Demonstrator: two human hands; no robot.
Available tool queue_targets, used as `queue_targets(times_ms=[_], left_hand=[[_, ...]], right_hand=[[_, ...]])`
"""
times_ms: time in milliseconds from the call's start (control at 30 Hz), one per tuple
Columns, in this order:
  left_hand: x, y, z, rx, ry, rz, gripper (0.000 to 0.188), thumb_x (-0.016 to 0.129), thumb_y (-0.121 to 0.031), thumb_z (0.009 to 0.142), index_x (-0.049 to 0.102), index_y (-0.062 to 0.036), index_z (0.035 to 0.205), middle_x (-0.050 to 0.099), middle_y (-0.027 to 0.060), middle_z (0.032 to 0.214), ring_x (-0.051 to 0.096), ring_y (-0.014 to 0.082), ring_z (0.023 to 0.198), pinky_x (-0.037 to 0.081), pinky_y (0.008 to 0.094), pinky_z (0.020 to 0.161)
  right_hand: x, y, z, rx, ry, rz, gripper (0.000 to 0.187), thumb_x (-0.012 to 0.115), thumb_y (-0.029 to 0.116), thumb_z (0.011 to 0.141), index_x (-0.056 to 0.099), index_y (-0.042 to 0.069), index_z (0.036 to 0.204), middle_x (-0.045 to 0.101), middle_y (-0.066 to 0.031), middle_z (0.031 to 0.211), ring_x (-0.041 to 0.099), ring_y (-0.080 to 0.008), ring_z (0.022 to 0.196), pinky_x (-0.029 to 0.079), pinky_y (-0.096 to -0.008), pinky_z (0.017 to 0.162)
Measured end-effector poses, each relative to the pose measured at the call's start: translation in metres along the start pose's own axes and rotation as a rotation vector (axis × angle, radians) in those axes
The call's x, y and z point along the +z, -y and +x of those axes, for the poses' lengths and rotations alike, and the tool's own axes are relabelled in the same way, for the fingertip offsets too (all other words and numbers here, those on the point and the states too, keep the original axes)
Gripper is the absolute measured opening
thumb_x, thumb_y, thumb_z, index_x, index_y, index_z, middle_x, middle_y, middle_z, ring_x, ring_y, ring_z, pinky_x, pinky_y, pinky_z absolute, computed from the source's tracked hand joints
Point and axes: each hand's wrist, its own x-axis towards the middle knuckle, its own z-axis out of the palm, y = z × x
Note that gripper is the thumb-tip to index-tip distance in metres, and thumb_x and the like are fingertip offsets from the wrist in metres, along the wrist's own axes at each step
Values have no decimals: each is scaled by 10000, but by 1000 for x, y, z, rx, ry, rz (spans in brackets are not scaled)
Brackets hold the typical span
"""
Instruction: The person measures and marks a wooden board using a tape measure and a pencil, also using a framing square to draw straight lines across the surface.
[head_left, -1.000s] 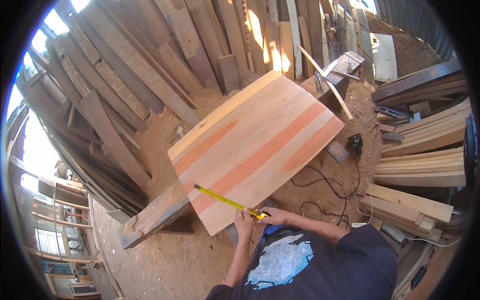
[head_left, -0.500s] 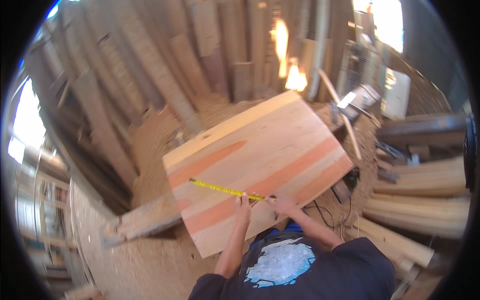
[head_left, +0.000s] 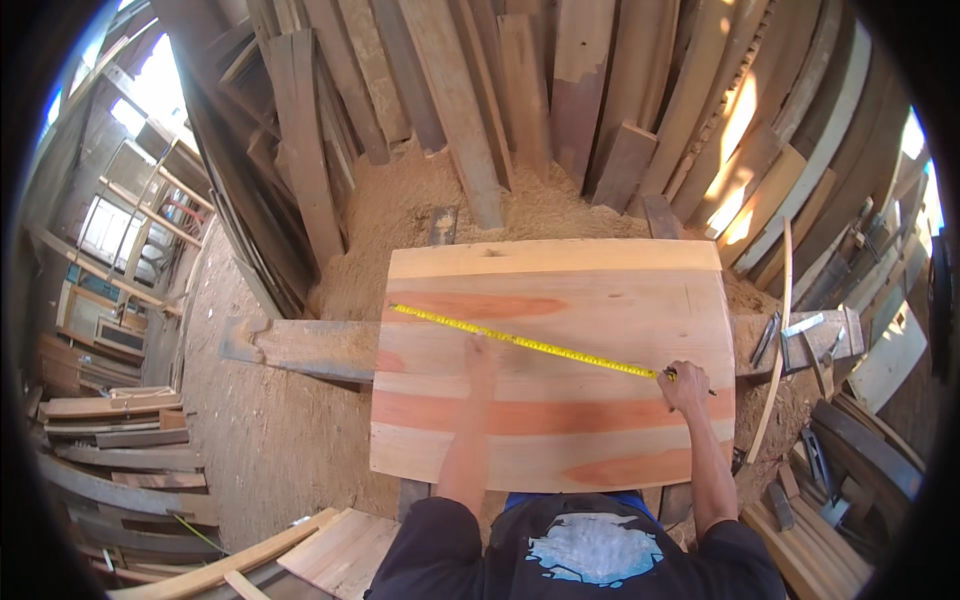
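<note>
A wide wooden panel [head_left: 620, 310] with pale and reddish bands lies in front of me. Stretched slantwise across it is the yellow blade of a tape measure [head_left: 560, 349], its free end by the panel's left edge. My right hand [head_left: 686, 386] is closed around the tape's other end near the right edge; a thin dark tip sticks out beside the fingers. The case is mostly hidden in that hand. Just below the blade, over the left part of the panel, is my left hand [head_left: 479, 352]. Motion smears its fingers, so their grip cannot be made out.
A beam [head_left: 300, 346] juts out beneath the panel on the left. Tools lie on a wooden block [head_left: 825, 338] at the right, beside a thin curved strip [head_left: 775, 350]. Long planks [head_left: 455, 110] lean at the back above sawdust [head_left: 400, 200]. Stacked timber [head_left: 125, 450] stands at the left.
My hands have moved apart, the right one going toward the panel's right edge. Much more yellow blade is out. The view has turned, so the panel appears straighter.
</note>
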Motion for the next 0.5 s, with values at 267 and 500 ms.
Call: queue_targets(times_ms=[267,500], left_hand=[[122,63,-101,393,286,1469,782,486,-410,1016,271,57,1605,164,350,1674,37,555,1562,45,670,1251],[185,37,-24,545,405,1349,790,494,-428,1005,279,25,1616,209,291,1686,98,449,1591,65,641,1265]], right_hand=[[-5,11,116,48,-90,-128,238,714,322,833,767,107,920,744,-129,984,660,-382,977,495,-508,872],[19,57,203,-57,-136,-89,238,721,320,836,757,98,915,743,-141,1005,661,-397,995,488,-510,871]])
